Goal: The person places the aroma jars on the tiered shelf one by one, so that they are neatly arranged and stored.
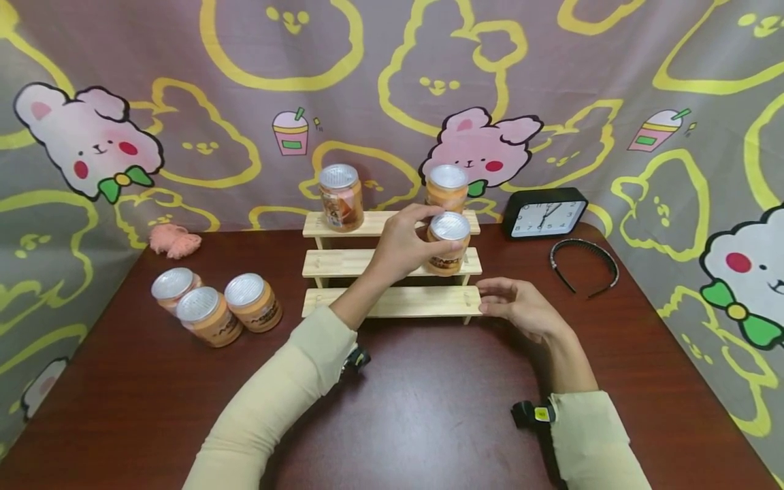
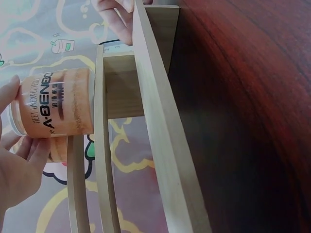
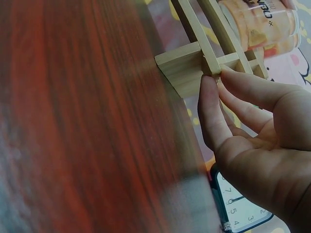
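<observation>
My left hand [image 1: 401, 241] grips an orange can [image 1: 449, 226] with a clear ribbed lid, at the right end of the middle step of a three-step wooden display rack [image 1: 380, 304]. In the left wrist view the can [image 2: 60, 104] shows "A-BENDO" lettering, its base right at the step's edge. My right hand [image 1: 520, 309] pinches the right end of the rack's lowest step between thumb and fingers, as the right wrist view also shows. On the top step stand two similar cans, one at the left [image 1: 341, 201] and one at the right [image 1: 447, 182], partly hidden by the held can.
Three more cans [image 1: 254, 305] stand grouped on the dark wooden table, left of the rack. Behind them lies a fluffy pink bundle [image 1: 174, 241]. A black-framed clock [image 1: 545, 214] and a dark headband [image 1: 584, 262] are at the right. Patterned cloth [image 1: 392, 102] hangs behind.
</observation>
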`<state>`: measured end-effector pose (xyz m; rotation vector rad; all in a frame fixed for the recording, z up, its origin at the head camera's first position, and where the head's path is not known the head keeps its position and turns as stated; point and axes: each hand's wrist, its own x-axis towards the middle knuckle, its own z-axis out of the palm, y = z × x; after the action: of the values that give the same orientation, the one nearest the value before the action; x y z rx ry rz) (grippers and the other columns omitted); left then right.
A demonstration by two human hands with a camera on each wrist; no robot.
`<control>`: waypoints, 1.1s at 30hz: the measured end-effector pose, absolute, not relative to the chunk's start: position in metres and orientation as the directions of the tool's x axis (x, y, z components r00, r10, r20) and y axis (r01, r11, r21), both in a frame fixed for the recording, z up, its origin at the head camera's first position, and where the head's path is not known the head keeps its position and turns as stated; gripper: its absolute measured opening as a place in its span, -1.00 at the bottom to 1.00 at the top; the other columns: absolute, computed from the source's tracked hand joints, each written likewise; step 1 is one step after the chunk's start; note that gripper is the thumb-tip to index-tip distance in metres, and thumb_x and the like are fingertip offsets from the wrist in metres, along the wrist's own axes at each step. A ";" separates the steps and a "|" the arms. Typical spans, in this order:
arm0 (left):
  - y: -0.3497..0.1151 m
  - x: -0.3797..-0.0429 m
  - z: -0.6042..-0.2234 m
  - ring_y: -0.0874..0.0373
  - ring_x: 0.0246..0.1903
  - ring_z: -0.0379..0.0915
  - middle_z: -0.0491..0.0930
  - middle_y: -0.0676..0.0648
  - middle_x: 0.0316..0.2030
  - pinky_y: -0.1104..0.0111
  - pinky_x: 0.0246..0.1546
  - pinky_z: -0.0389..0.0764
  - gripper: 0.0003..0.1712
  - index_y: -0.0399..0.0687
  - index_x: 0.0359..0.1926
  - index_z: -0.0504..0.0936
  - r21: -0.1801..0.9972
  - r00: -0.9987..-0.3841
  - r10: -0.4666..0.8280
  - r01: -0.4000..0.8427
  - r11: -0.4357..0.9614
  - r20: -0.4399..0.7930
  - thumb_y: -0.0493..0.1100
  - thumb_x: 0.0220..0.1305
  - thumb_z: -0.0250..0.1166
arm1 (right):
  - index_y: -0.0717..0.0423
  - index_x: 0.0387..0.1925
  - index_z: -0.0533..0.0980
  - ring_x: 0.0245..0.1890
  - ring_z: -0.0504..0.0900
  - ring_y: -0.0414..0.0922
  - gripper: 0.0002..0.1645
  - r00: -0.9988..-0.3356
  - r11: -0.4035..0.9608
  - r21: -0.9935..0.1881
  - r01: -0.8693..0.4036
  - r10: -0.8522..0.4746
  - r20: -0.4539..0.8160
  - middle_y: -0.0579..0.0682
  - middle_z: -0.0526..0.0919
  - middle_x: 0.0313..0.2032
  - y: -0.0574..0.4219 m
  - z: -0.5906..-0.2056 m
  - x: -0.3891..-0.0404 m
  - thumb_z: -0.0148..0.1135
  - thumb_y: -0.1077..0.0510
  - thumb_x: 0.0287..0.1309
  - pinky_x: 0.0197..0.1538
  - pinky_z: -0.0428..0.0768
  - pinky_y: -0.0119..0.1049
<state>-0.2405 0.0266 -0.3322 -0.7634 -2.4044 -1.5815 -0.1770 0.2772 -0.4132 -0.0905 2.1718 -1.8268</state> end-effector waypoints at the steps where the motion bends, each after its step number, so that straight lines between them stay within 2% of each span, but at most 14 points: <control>1: 0.027 -0.241 -0.332 0.07 -0.06 0.56 0.62 -0.14 -0.05 0.40 -0.05 0.61 -0.34 -0.24 0.13 0.66 0.810 -0.855 0.329 0.499 0.307 0.401 -0.12 0.00 0.65 | 0.56 0.29 0.32 -0.06 0.63 -0.21 -0.38 -0.952 0.187 -0.972 0.144 -0.241 -0.187 0.32 0.56 0.10 0.277 -0.414 -0.177 0.30 0.43 0.25 -0.01 0.64 -0.37; 8: 0.021 -0.240 -0.330 0.05 0.00 0.55 0.59 -0.13 0.01 0.41 0.04 0.59 -0.37 -0.22 0.11 0.65 0.817 -0.844 0.346 0.508 0.271 0.410 -0.14 0.02 0.64 | 0.53 0.29 0.34 -0.03 0.64 -0.20 -0.38 -0.951 0.202 -0.968 0.149 -0.240 -0.196 0.37 0.52 0.15 0.277 -0.415 -0.177 0.31 0.40 0.25 -0.01 0.64 -0.37; 15: 0.006 -0.239 -0.329 -0.04 0.07 0.55 0.61 -0.15 0.05 0.38 0.02 0.61 -0.36 -0.22 0.15 0.63 0.832 -0.847 0.352 0.495 0.251 0.398 -0.11 0.06 0.62 | 0.51 0.30 0.35 -0.05 0.64 -0.20 -0.37 -0.954 0.219 -0.965 0.143 -0.229 -0.193 0.38 0.52 0.15 0.277 -0.416 -0.176 0.32 0.40 0.25 -0.04 0.65 -0.36; 21: -0.015 -0.239 -0.330 -0.05 0.09 0.53 0.62 -0.17 0.09 0.27 0.05 0.63 -0.36 -0.29 0.15 0.63 0.828 -0.851 0.349 0.493 0.269 0.393 -0.11 0.09 0.61 | 0.52 0.31 0.32 -0.03 0.63 -0.19 -0.36 -0.951 0.210 -0.967 0.144 -0.240 -0.194 0.41 0.49 0.17 0.277 -0.416 -0.177 0.31 0.40 0.25 -0.01 0.65 -0.36; 28: -0.048 -0.238 -0.335 -0.17 0.07 0.55 0.65 -0.22 0.03 0.11 0.04 0.64 -0.46 -0.32 0.08 0.67 0.857 -0.871 0.317 0.456 0.241 0.375 -0.18 0.11 0.59 | 0.55 0.28 0.33 -0.04 0.65 -0.21 -0.38 -0.953 0.193 -0.972 0.135 -0.244 -0.181 0.39 0.51 0.15 0.277 -0.418 -0.177 0.30 0.42 0.24 -0.01 0.65 -0.36; 31: -0.061 -0.237 -0.333 -0.23 0.05 0.55 0.65 -0.24 0.01 0.09 0.01 0.66 -0.49 -0.34 0.05 0.67 0.868 -0.881 0.298 0.440 0.229 0.368 -0.20 0.10 0.59 | 0.56 0.27 0.33 -0.05 0.65 -0.21 -0.38 -0.954 0.193 -0.974 0.120 -0.248 -0.167 0.39 0.53 0.13 0.277 -0.418 -0.176 0.30 0.43 0.23 -0.03 0.65 -0.36; 33: -0.070 -0.237 -0.330 -0.20 0.03 0.58 0.66 -0.23 0.00 0.13 -0.02 0.67 -0.48 -0.34 0.05 0.67 0.871 -0.890 0.279 0.428 0.241 0.361 -0.18 0.10 0.59 | 0.57 0.27 0.33 -0.06 0.65 -0.21 -0.39 -0.955 0.189 -0.975 0.112 -0.251 -0.158 0.40 0.53 0.13 0.277 -0.417 -0.176 0.30 0.43 0.23 -0.03 0.65 -0.36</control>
<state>-0.2365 -0.0697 -0.3303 -0.6792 -2.3690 -1.7299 -0.1763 0.2765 -0.4174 -0.1320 2.1860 -1.8317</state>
